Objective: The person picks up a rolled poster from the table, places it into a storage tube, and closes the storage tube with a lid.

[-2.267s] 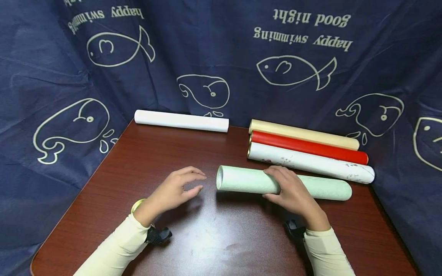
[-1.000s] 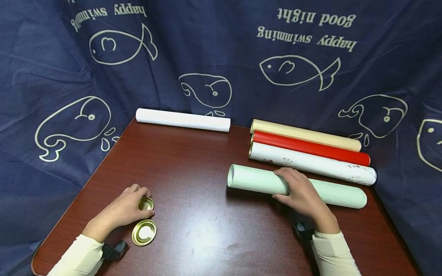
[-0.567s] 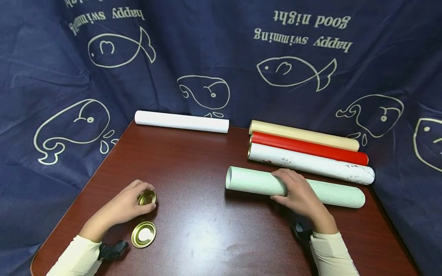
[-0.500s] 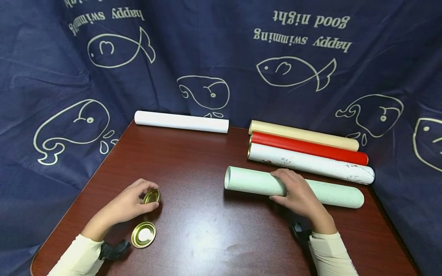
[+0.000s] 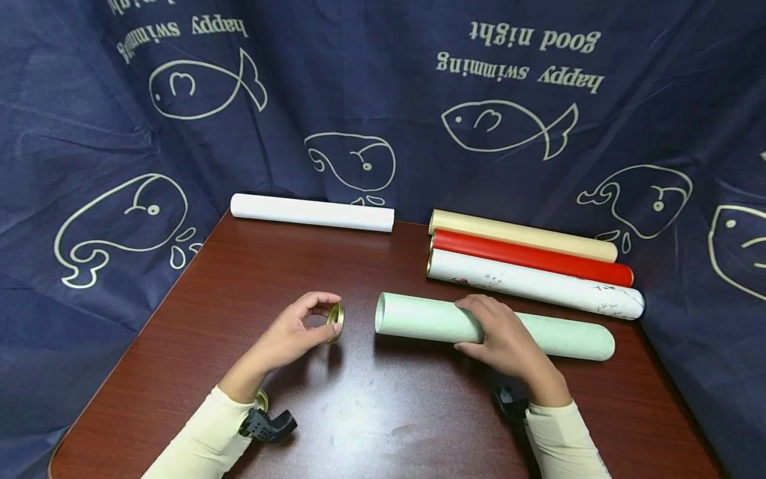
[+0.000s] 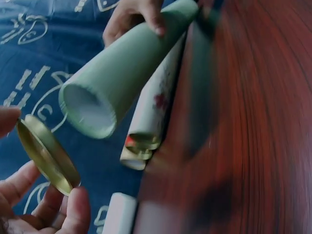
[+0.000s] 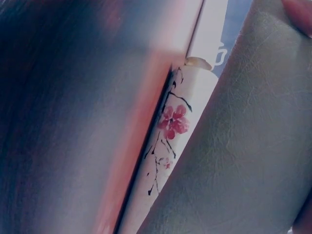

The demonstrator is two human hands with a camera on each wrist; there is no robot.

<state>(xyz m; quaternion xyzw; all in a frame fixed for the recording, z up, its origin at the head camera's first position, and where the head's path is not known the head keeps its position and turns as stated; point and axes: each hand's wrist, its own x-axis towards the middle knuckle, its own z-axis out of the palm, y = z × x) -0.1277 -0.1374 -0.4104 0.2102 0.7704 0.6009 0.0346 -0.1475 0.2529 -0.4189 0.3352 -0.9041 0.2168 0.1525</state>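
My left hand (image 5: 293,332) pinches a gold metal lid (image 5: 336,322) by its edge, thumb on one side and fingers on the other. In the left wrist view the lid (image 6: 48,155) stands tilted on edge, close to the open end of a light green tube (image 5: 427,318). My right hand (image 5: 505,332) grips that tube around its middle from above. Its hollow left end faces the lid, with a small gap between them. A second gold lid (image 5: 262,400) lies on the table, mostly hidden behind my left wrist.
Behind the green tube lie a white tube with a flower print (image 5: 532,285), a red tube (image 5: 529,258) and a cream tube (image 5: 520,234), side by side. A plain white roll (image 5: 311,212) rests at the table's back left edge. Blue fabric (image 5: 359,60) hangs around the brown table (image 5: 359,426).
My left hand has picked up one lid from the table's left side and carried it rightward to the tube's open end. The green tube has shifted slightly left in my right hand.
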